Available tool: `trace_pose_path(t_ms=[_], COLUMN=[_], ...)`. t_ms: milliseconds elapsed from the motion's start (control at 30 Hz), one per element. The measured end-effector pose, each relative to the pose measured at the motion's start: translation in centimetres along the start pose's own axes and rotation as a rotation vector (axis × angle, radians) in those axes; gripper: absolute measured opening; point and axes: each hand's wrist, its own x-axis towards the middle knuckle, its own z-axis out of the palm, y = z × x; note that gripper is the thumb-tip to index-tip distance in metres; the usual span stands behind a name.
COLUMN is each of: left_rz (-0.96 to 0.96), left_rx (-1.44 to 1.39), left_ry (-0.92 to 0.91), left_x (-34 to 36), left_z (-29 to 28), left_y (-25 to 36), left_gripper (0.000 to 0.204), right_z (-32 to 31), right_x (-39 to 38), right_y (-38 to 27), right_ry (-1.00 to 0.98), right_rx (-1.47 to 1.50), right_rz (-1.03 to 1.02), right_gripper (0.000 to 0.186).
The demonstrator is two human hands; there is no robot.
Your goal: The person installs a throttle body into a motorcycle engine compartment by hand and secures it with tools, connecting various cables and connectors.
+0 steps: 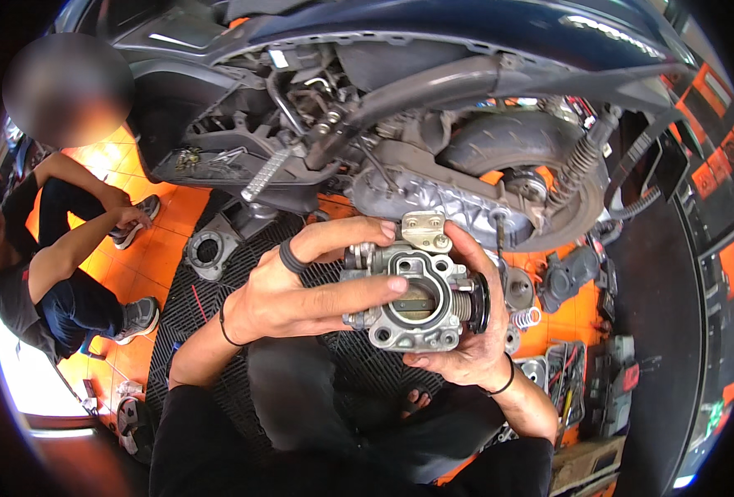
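Observation:
I hold a silver metal throttle body (pixel 416 336) between both hands at the middle of the view, its round bore and valve plate facing up and a bracket at its top. My left hand (pixel 292 294) grips its left side, with one fingertip resting at the bore and another near the bracket; a dark band circles one finger. My right hand (pixel 478 348) wraps round its right side beside the black wheel and spring, partly hidden behind the body.
A scooter (pixel 549 41) with exposed engine casing (pixel 416 199) and rear wheel spans the top. A person (pixel 52 273) sits at left on orange tiles. A black mat (pixel 209 315) lies below, with a round housing (pixel 205 253). Removed parts (pixel 570 273) and a tool case (pixel 565 381) lie at right.

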Motion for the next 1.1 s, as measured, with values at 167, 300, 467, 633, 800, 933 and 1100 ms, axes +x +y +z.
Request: trace_pose_path(t_ms=[167, 300, 467, 633, 800, 933, 1100], left_rz=[-0.043, -0.056, -0.074, -0.098, -0.091, -0.165, -0.52], left_rx=[-0.129, -0.146, -0.225, -0.205, -0.197, -0.034, -0.117], left_ry=[0.001, -0.061, -0.074, -0.079, -0.036, -0.063, -0.027], left_x=[0.8, 1.3, 1.6, 1.7, 1.7, 3.0, 3.4], left_z=[2.3, 2.8, 3.4, 3.7, 4.1, 3.4, 4.1], left_y=[0.2, 0.3, 0.2, 0.3, 0.1, 0.8, 1.2], left_gripper=[0.105, 0.118, 0.118, 0.12, 0.099, 0.074, 0.065], right_z=[-1.2, -1.5, -1.8, -1.6, -1.7, -2.2, -1.8], right_x=[-1.4, -2.3, -2.1, -2.4, -2.2, -2.2, -2.4], right_y=[0.2, 0.1, -0.3, 0.0, 0.1, -0.1, 0.1], right_ry=[0.076, 0.105, 0.132, 0.191, 0.201, 0.207, 0.25], right_rx=[-0.029, 0.013, -0.022, 0.019, -0.065, -0.075, 0.223], right_rz=[-0.111, -0.101, -0.172, -0.138, -0.18, -0.004, 0.34], right_gripper=[0.109, 0.11, 0.108, 0.107, 0.106, 0.087, 0.056])
